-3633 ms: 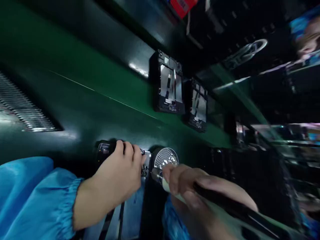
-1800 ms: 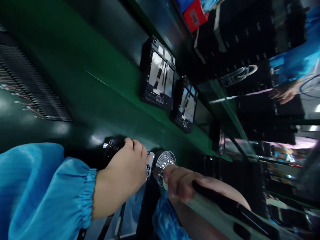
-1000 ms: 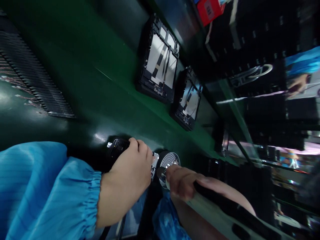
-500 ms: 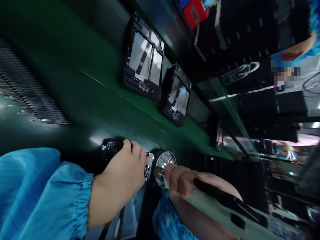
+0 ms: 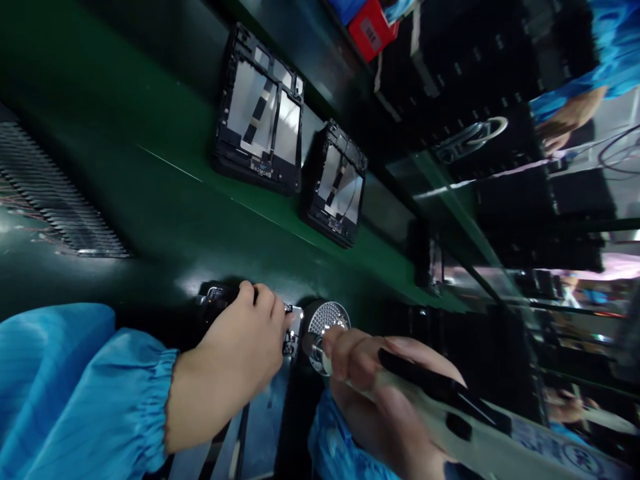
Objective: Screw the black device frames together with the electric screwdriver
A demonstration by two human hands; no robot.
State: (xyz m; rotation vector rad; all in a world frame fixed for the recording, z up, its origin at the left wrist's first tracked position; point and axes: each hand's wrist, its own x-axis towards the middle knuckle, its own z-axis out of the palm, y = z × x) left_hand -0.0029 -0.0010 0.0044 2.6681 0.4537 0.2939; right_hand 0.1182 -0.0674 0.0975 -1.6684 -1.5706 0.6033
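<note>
My left hand lies over the upper end of an open phone-like device, its fingers curled over the edge. Bare metal and small circuit parts show beside the fingertips; the palm hides much of the rest. My right hand is wrapped round a pale electric screwdriver with a black lever. The tool's front end is over a round dish with a grid of small holes, just right of the device. Whether the tip touches the dish, I cannot tell.
Two stacks of similar frames lie on the green bench. A row of thin dark parts with wires is at left. Beyond the bench are a red bin, black trays and another person's hand.
The view has shifted slightly, so the bench stacks appear further left. Both hands keep their holds, and the screwdriver's front end remains at the dish.
</note>
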